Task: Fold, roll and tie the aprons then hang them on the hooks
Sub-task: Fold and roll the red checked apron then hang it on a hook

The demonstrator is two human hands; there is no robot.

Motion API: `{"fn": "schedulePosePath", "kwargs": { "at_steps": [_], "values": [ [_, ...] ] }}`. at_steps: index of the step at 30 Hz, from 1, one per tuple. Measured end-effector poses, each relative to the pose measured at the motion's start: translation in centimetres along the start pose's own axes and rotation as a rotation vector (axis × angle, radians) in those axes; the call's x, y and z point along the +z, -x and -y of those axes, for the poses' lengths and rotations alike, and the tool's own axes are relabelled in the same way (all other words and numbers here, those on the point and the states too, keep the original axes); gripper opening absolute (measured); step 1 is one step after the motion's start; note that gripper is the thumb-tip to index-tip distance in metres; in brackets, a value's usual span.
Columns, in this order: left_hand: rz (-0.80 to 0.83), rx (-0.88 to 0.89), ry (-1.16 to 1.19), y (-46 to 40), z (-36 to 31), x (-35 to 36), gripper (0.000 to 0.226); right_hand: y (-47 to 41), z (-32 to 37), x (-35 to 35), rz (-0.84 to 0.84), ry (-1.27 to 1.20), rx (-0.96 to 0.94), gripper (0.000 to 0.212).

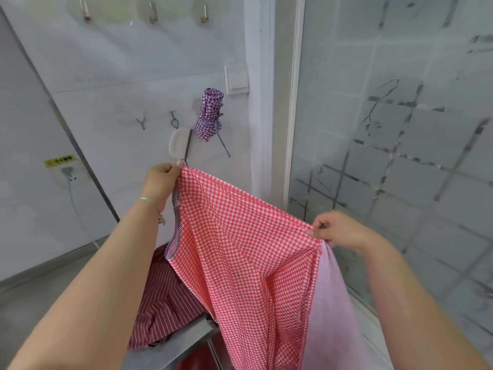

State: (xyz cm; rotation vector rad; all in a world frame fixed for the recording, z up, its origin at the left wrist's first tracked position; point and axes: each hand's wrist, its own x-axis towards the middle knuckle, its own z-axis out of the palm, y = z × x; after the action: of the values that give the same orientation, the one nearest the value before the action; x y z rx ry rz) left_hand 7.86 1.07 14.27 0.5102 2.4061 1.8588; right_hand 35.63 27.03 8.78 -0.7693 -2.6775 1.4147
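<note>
Your left hand pinches one top corner of the red checked apron, fingers curled round the hem, held up near the wall. Your right hand pinches the other top corner, lower and nearer to you. The apron hangs stretched between them, its pale pink inner side showing along the right edge. A dark striped tie dangles from the left corner.

Below the cloth, a dark red striped apron lies crumpled on the grey bench.

On the wall, a purple checked apron, rolled and tied, hangs on a hook, string trailing down. Two more hooks sit left of it; a white scraper hangs from one. Three hooks higher up. Light switch to the right of the roll.
</note>
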Motion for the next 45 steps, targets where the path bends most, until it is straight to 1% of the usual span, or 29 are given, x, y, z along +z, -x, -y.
{"fn": "schedulePosePath", "kwargs": {
  "at_steps": [4, 7, 10, 12, 14, 16, 17, 19, 20, 22, 23, 24, 25, 27, 29, 31, 33, 38, 40, 43, 45],
  "values": [
    [-0.022, 0.02, 0.03, 0.2, 0.6, 0.4, 0.032, -0.4, 0.0, 0.4, -0.023, 0.067, 0.022, 0.016],
    [-0.096, 0.052, 0.011, 0.3, 0.7, 1.2, 0.034, -0.5, 0.3, 1.0, -0.012, 0.104, 0.05, 0.018],
    [-0.158, 0.128, -0.05, 0.6, -0.3, 1.8, 0.035, -0.9, 0.5, 1.5, 0.012, 0.154, 0.077, 0.022],
    [-0.189, 0.205, -0.069, 0.8, -1.2, 1.9, 0.034, -1.2, 0.5, 1.8, 0.055, 0.142, 0.086, 0.023],
    [-0.221, 0.314, -0.109, 1.0, -2.1, 2.0, 0.034, -1.3, 0.6, 1.9, 0.127, 0.125, 0.107, 0.022],
    [-0.249, 0.412, -0.143, 1.2, -3.2, 1.7, 0.031, -1.3, 0.8, 1.6, 0.24, 0.127, 0.122, 0.016],
    [-0.259, 0.432, -0.161, 1.0, -3.6, 1.4, 0.029, -1.2, 1.0, 1.4, 0.312, 0.098, 0.122, 0.013],
    [-0.253, 0.387, -0.209, -0.2, -3.7, 0.6, 0.03, -0.9, 1.2, 1.0, 0.459, -0.057, 0.103, 0.011],
    [-0.233, 0.345, -0.241, -1.0, -3.4, 0.1, 0.033, -0.9, 1.4, 0.9, 0.514, -0.14, 0.093, 0.018],
    [-0.2, 0.288, -0.284, -2.0, -2.2, -0.5, 0.038, -1.0, 1.7, 0.8, 0.567, -0.213, 0.08, 0.041],
    [-0.194, 0.276, -0.285, -2.1, -1.6, -0.7, 0.039, -1.2, 1.8, 0.9, 0.573, -0.209, 0.07, 0.049],
    [-0.201, 0.275, -0.275, -2.1, -1.0, -0.8, 0.039, -1.5, 2.0, 1.1, 0.566, -0.193, 0.061, 0.052],
    [-0.214, 0.278, -0.257, -2.1, -0.5, -0.7, 0.038, -1.8, 2.0, 1.4, 0.544, -0.174, 0.054, 0.05],
    [-0.252, 0.281, -0.199, -2.1, 0.1, -0.8, 0.035, -2.2, 2.2, 2.1, 0.455, -0.145, 0.031, 0.034],
    [-0.268, 0.274, -0.17, -2.6, 0.4, -0.8, 0.032, -2.8, 2.0, 3.0, 0.324, -0.139, 0.021, 0.017],
    [-0.256, 0.257, -0.188, -3.0, 0.6, -0.8, 0.03, -3.3, 1.7, 3.6, 0.214, -0.122, 0.019, 0.018],
    [-0.246, 0.256, -0.201, -3.6, 0.8, -0.9, 0.03, -3.8, 1.6, 4.2, 0.159, -0.113, 0.03, 0.022],
    [-0.242, 0.216, -0.205, -4.8, 1.4, -1.3, 0.031, -4.8, 2.2, 4.9, 0.151, -0.096, 0.04, 0.01],
    [-0.234, 0.207, -0.189, -5.2, 1.7, -1.6, 0.031, -5.1, 2.5, 4.8, 0.173, -0.105, 0.054, 0.01],
    [-0.21, 0.172, -0.139, -5.8, 2.0, -2.1, 0.032, -5.4, 3.0, 4.4, 0.272, -0.161, 0.07, 0.017],
    [-0.196, 0.156, -0.116, -6.3, 2.0, -2.4, 0.032, -5.6, 3.3, 4.3, 0.307, -0.178, 0.069, 0.019]
  ]
}}
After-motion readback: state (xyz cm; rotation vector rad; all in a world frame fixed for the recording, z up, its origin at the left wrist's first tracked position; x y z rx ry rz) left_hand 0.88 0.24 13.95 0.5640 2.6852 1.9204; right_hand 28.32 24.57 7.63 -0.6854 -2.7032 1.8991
